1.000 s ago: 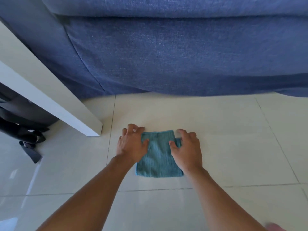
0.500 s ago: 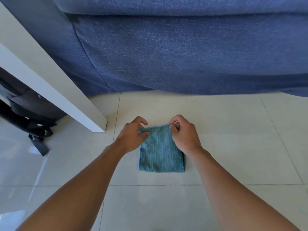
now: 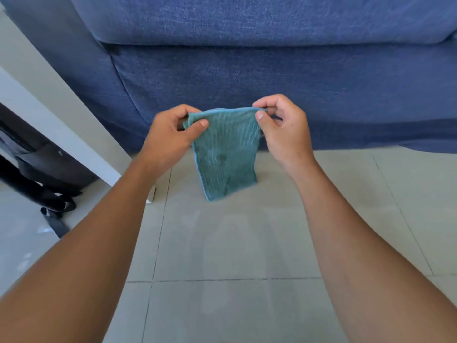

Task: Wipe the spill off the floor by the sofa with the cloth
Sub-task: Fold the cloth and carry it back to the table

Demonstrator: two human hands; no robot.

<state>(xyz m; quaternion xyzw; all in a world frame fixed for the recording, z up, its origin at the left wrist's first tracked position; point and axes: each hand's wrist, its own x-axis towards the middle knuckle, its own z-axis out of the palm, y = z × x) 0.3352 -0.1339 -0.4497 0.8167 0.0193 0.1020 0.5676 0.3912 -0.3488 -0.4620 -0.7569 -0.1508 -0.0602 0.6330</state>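
A teal ribbed cloth hangs in the air in front of the blue sofa, held by its top edge. My left hand pinches the top left corner and my right hand pinches the top right corner. Darker damp patches show in the cloth's middle. Its lower edge hangs just above the pale tiled floor. A faint dull smear lies on the tile below the cloth; no distinct puddle is visible.
A white table leg slants down to the floor at the left, close to my left forearm. Behind it lies a black bag with straps. The sofa front fills the top of the view.
Both hands went from pressing the cloth flat on the floor to pinching its far edge, then lifted it so it now hangs upright.
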